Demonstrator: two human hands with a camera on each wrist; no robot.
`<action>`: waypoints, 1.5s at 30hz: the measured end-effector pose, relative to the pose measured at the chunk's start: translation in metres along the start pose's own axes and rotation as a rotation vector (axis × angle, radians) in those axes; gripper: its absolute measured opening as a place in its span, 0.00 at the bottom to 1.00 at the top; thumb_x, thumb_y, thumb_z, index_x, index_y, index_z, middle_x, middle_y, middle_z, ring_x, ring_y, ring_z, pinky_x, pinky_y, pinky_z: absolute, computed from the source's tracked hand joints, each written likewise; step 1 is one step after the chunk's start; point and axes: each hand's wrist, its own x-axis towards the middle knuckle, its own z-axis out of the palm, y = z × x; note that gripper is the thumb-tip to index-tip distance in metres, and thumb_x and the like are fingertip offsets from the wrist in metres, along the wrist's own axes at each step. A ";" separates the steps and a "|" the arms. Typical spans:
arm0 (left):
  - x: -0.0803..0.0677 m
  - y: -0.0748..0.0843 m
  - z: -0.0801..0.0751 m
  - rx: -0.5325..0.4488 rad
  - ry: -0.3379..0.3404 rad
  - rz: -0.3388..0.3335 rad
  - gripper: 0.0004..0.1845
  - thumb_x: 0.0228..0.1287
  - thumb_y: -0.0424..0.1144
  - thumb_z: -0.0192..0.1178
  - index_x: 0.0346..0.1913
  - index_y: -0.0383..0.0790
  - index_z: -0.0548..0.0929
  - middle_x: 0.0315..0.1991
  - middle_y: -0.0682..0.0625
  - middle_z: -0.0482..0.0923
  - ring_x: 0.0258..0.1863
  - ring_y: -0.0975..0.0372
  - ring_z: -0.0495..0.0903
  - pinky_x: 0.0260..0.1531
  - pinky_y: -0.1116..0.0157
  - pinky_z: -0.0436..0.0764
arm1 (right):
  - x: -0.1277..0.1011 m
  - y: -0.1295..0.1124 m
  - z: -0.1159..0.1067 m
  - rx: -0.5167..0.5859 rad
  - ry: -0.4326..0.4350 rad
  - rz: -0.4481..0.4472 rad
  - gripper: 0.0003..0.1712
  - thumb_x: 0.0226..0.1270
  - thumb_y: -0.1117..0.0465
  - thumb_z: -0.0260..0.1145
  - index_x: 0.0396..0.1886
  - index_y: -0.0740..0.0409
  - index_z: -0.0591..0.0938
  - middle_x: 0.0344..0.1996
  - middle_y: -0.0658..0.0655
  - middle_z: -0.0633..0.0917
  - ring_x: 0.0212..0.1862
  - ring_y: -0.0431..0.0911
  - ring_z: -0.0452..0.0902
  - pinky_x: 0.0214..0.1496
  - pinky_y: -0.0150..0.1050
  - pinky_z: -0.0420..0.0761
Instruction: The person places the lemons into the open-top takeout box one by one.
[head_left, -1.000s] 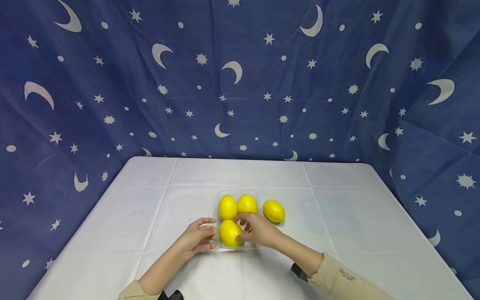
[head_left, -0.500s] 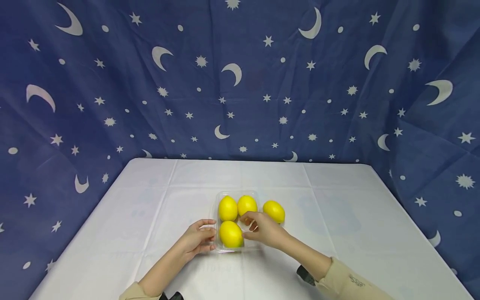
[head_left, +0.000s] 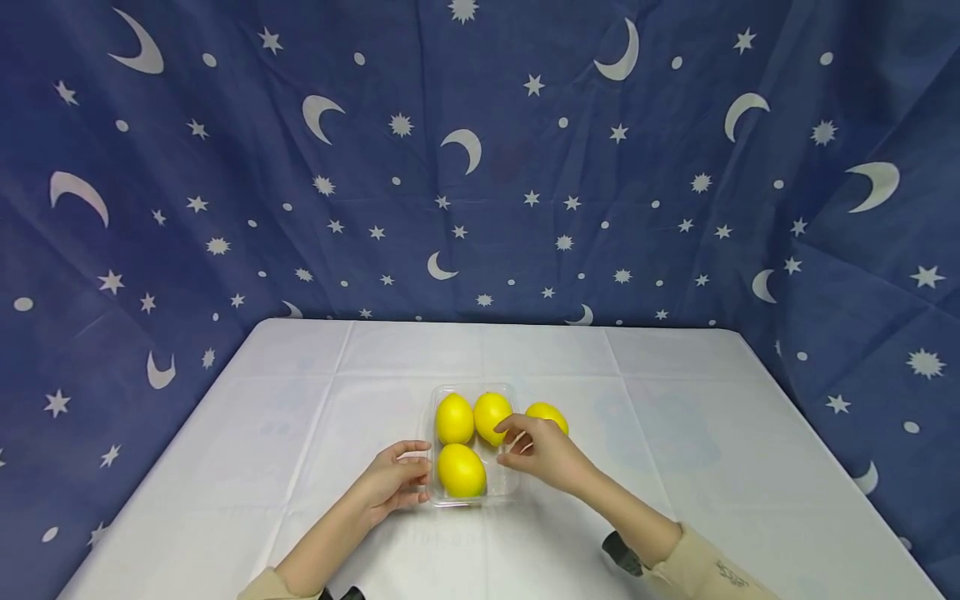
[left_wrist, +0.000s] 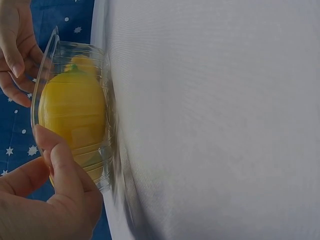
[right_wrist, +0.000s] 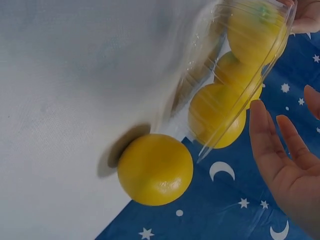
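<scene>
A clear plastic container stands on the white table with three lemons inside: a back-left lemon, a back-right lemon and a front-left lemon. Its front-right spot holds none. My left hand is at the left side, and in the left wrist view its thumb and a finger pinch the rim. Over the right edge, my right hand has loosely bent, parted fingers and holds nothing. Just right of the container lies another lemon, partly hidden by that hand in the head view.
White cloth covers the table, and its far edge meets a blue curtain patterned with moons and stars. Dark wrist devices show below the sleeves.
My right hand has come away from the front-left lemon, moving right and slightly back, and now partly covers the loose lemon. The left hand and container stay put.
</scene>
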 end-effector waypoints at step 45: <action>0.000 0.003 0.001 0.010 0.036 -0.015 0.24 0.64 0.29 0.55 0.61 0.31 0.63 0.32 0.52 0.73 0.29 0.65 0.75 0.28 0.71 0.83 | 0.026 0.065 -0.056 -0.176 0.046 -0.023 0.17 0.61 0.68 0.64 0.50 0.65 0.79 0.48 0.64 0.81 0.50 0.59 0.76 0.51 0.48 0.81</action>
